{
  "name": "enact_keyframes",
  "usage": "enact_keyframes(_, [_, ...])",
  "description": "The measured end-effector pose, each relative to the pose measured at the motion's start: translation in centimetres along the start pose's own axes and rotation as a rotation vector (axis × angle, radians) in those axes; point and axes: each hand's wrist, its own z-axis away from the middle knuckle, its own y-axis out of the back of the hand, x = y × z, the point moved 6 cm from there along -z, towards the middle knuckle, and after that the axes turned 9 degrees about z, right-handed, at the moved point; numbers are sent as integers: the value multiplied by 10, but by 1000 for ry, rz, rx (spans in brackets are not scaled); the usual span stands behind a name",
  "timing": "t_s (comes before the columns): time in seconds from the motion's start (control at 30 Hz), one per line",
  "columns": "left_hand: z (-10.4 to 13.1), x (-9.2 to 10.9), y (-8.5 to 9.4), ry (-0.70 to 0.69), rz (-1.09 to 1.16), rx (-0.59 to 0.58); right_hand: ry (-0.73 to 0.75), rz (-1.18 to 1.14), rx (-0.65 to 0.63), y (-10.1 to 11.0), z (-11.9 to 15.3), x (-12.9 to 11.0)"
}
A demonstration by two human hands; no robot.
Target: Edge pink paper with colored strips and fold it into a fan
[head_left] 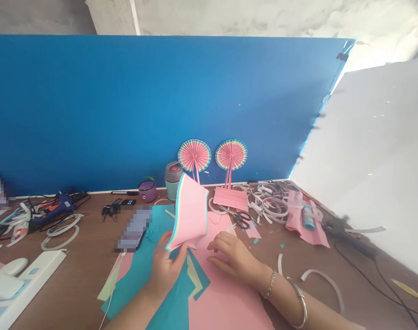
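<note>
My left hand is closed on the lower end of a pink paper sheet edged in blue and yellow. The sheet stands up from the fingers and curves, with a fold at its bottom. Just right of it, my right hand is off the sheet, fingers half curled and apart, over large pink paper. Teal paper lies under my left hand. Two round pleated paper fans lean against the blue panel, and a pleated pink strip lies in front of the right one.
Black scissors and coiled white strips lie to the right, near a glue gun. At the left are a phone, a blue glue gun and a power strip. A grey-teal bottle stands behind the sheet.
</note>
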Motion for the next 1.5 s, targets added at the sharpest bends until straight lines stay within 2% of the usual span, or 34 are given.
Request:
enact_keyframes(0.07, [3,14,17,-290,-88,112,73,70,120,9,2,-5])
enact_keyframes(0.1, [5,20,21,-392,-164,124,113,100,187,14,4,-9])
enact_keyframes(0.17, [8,30,21,-522,-337,128,187,147,310,23,9,-17])
enact_keyframes(0.23, [9,37,10,-571,-470,38,257,180,395,29,14,-26])
enact_keyframes(0.33, [10,37,-14,-529,-559,-118,303,228,382,26,16,-35])
enact_keyframes(0.47, [15,26,-37,-481,-606,-283,198,320,209,7,11,-24])
enact_keyframes(0.63, [15,9,-39,-394,-560,-384,155,296,59,-5,11,-7])
enact_keyframes(0.73, [15,5,-40,-385,-576,-405,131,247,-68,-7,9,-8])
enact_keyframes(0.8, [17,6,-41,-404,-593,-411,128,232,-100,-7,7,-13])
enact_keyframes(0.9, [18,8,-42,-402,-580,-406,173,282,-27,-3,7,-18])
enact_keyframes(1.07, [8,4,-28,-273,-409,-390,256,316,162,11,14,-14])
enact_keyframes(1.27, [-4,-13,-6,-95,-113,-326,119,302,379,35,19,2])
enact_keyframes(1.37, [-3,-18,-1,-19,5,-269,144,299,438,40,19,1])
enact_keyframes(1.43, [-2,-10,4,-101,11,-190,191,293,457,43,20,-4])
enact_keyframes(1.5, [2,5,12,-290,-49,-96,249,286,474,46,21,-9])
